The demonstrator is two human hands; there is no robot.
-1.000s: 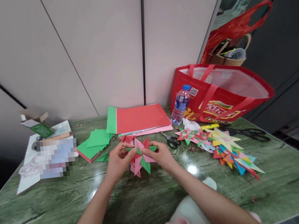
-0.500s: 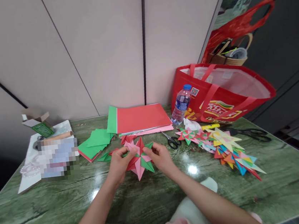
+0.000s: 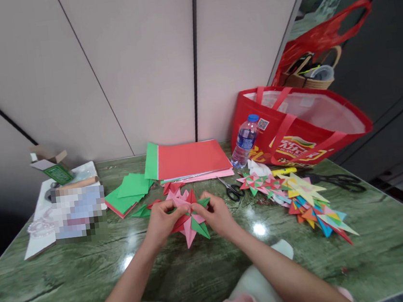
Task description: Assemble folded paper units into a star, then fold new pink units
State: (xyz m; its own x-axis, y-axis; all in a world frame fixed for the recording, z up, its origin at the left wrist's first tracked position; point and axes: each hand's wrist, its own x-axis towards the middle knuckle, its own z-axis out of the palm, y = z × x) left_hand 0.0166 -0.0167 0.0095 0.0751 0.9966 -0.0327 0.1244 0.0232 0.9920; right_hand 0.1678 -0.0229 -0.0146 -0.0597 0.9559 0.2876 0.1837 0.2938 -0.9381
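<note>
I am pinching a pink, red and green paper star (image 3: 189,216) between my left hand (image 3: 162,222) and right hand (image 3: 218,214), fingers clenched on its points, over the green table (image 3: 201,272), scissors (image 3: 230,190) lying just beyond, red paper stack (image 3: 188,160) farther back.

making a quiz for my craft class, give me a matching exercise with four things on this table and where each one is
Things:
1 paper star
2 water bottle
3 small scissors
4 green squares

Places:
A left of the red sheets
B upright by the red bag
C held between left hand and right hand
D lying flat, just right of the hands

Pairs: 1-C, 2-B, 3-D, 4-A
</note>
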